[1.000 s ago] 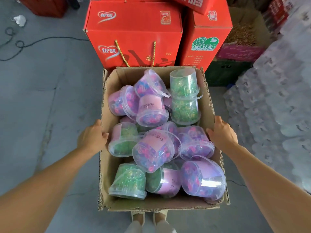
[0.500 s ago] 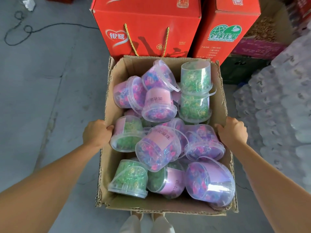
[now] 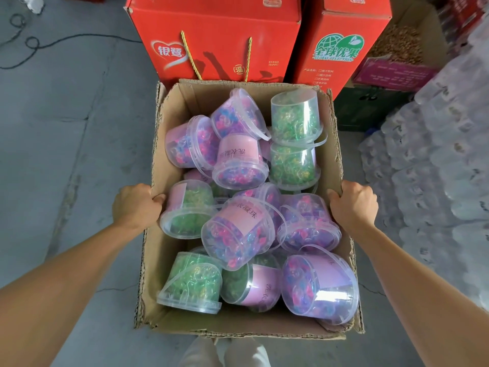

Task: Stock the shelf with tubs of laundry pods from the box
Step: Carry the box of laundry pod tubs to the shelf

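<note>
An open brown corrugated cardboard box [image 3: 169, 107] fills the middle of the view, seen from above, with its long axis running straight away from the person. It appears lifted off the grey concrete floor [image 3: 66, 154], since pale shoes [image 3: 222, 353] show beneath its near edge. Inside lies a loose heap of clear round plastic tubs of laundry pods [image 3: 238, 234], each with a thin bail handle. Some hold pink, blue and purple pods, others green ones, and several carry pale pink labels. Most lie tipped on their sides; two green tubs [image 3: 293, 144] sit stacked at the far right.

The left hand [image 3: 135, 205] is clamped on the box's left wall and the right hand [image 3: 353, 205] on its right wall, both about midway along the length, fingers curled over the rim. The hands are well apart with the tubs between them. A green tub [image 3: 189, 209] lies just beside the left hand; a purple tub [image 3: 308, 223] lies just beside the right.

Beyond the box stand two red printed gift cartons [image 3: 217, 35], the left one with gold cord handles. Shrink-wrapped packs of clear bottles [image 3: 436, 168] rise at the right. No shelf is in view, so stocking likely has not begun.
</note>
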The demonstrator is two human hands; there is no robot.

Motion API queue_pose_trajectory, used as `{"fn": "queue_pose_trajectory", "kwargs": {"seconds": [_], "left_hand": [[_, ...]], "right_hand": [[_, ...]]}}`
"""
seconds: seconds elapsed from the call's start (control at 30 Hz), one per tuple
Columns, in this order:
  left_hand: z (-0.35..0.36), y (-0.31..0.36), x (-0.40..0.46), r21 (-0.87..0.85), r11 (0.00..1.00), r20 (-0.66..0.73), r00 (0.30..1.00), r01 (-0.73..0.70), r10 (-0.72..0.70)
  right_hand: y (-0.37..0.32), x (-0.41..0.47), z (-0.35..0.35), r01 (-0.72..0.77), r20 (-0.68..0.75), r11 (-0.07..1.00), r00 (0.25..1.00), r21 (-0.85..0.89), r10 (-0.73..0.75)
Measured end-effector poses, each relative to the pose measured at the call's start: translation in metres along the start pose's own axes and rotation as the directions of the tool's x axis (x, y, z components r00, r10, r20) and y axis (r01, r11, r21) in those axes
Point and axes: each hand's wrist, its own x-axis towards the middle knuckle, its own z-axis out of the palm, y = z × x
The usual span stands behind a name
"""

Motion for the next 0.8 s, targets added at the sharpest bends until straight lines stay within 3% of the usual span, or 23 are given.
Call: {"fn": "queue_pose_trajectory", "kwargs": {"seconds": [0.33,0.8], "left_hand": [[-0.031,-0.023,-0.037,0.014,1.000,0.042,0.999,-0.019,0.018],[-0.121,-0.134,-0.131,-0.091,0.976,0.031,0.980,0.197,-0.195]], "right_hand": [[-0.008,-0.033,-0.022,0.065,0.026,0.998,0.998,-0.017,-0.065],[-0.113,-0.109,-0.083,0.334,0.078,0.928,0.942,-0.164,-0.325]]}}
